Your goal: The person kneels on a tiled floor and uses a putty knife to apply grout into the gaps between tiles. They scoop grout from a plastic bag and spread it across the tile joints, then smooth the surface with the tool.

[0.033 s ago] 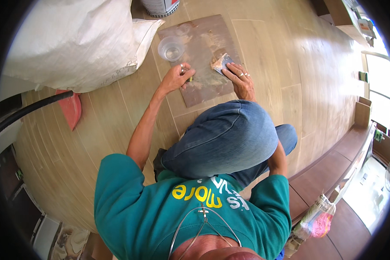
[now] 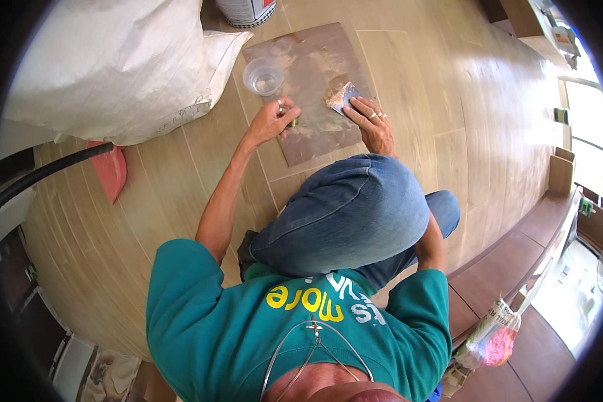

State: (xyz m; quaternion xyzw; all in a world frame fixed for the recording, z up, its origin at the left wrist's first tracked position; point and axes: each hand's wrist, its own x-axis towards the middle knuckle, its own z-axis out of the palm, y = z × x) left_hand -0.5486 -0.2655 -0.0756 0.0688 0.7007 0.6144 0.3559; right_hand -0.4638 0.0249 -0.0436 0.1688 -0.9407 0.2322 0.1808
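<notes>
No visible shift, work reads steady: right hand (image 2: 372, 122), part-open, holds grey, flat, paste-smeared scraper (image 2: 344, 99) over brown rectangular board (image 2: 321, 143); left hand (image 2: 273, 120) curls at board's left edge, contents unclear.

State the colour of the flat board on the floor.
The board is dull brown, smeared with paler tan; it shows best in the head view.

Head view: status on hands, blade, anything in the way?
Right hand on paste-smeared blade over board. Left hand pinching small yellow-green item. Clear cup just beyond left hand.
</notes>
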